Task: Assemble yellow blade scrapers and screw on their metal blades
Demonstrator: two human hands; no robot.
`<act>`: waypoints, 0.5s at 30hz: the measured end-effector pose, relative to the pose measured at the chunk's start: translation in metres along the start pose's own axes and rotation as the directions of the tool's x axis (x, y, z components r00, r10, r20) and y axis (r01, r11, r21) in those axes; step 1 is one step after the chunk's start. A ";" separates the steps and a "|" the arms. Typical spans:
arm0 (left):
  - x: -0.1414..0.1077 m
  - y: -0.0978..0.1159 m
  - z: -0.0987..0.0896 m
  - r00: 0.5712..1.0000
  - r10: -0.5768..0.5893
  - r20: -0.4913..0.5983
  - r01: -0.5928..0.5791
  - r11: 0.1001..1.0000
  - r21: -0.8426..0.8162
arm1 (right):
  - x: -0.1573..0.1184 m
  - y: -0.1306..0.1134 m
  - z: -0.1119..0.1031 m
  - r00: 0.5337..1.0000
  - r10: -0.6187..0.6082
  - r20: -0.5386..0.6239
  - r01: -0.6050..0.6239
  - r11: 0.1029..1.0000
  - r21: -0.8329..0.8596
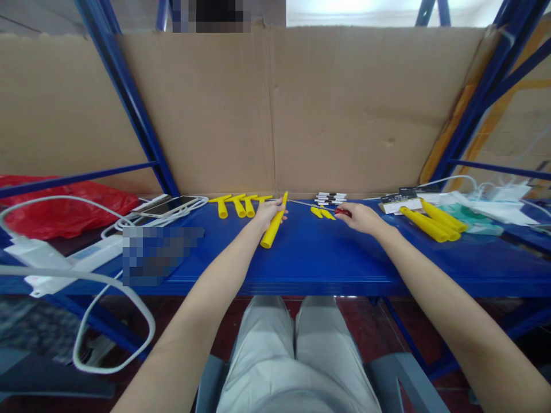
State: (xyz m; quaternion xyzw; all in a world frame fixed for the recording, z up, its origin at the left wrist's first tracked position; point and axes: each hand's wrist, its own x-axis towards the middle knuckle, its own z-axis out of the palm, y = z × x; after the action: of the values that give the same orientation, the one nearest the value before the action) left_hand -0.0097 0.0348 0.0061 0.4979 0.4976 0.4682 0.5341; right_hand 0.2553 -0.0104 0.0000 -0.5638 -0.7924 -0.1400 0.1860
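My left hand (pixel 271 213) is wrapped round a yellow T-shaped tool with a tubular handle (pixel 272 230), its crosspiece turned upward. In my right hand (pixel 359 217) is a screwdriver (pixel 343 212) with a red handle. Its long thin shaft points left toward the head of the yellow tool; whether the tip touches it I cannot tell. Beyond the shaft lie small yellow pieces (pixel 322 213) and a stack of black-and-white strips (pixel 330 198). Left of my left hand, several similar yellow T-shaped tools (pixel 239 206) lie in a row along the cardboard.
Yellow tubes (pixel 430 222) lie at the right beside a small black-and-white box (pixel 401 203) and a greenish plastic bag (pixel 473 219). At left are a phone-like device (pixel 170 206), white cables, a power strip (pixel 86 261) and a red bag (pixel 69 206). Cardboard (pixel 344 115) walls the back of the blue table (pixel 327 258).
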 end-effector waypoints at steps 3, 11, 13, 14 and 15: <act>-0.001 0.000 0.001 1.000 0.000 0.004 0.000 1.000 0.004 | 0.000 0.001 0.000 0.999 0.032 -0.010 -0.032 0.999 -0.029; -0.003 0.001 0.002 1.000 -0.003 0.019 0.003 1.000 0.020 | -0.003 0.004 -0.003 0.997 0.015 -0.069 -0.022 0.994 -0.105; -0.002 0.001 0.002 1.000 -0.003 0.024 0.003 1.000 0.019 | -0.003 0.007 -0.003 0.997 0.031 -0.066 -0.037 0.995 -0.095; -0.002 0.000 0.002 1.000 -0.004 0.026 0.004 1.000 0.020 | -0.002 0.007 -0.003 0.997 0.039 -0.060 -0.044 0.995 -0.088; -0.002 0.000 0.003 1.000 -0.005 0.028 0.005 1.000 0.024 | -0.002 0.008 -0.003 0.997 0.048 -0.053 -0.052 0.995 -0.082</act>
State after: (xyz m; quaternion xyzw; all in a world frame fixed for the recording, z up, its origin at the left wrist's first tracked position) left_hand -0.0073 0.0331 0.0064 0.5096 0.4970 0.4538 0.5361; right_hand 0.2637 -0.0111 0.0022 -0.5870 -0.7665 -0.1825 0.1860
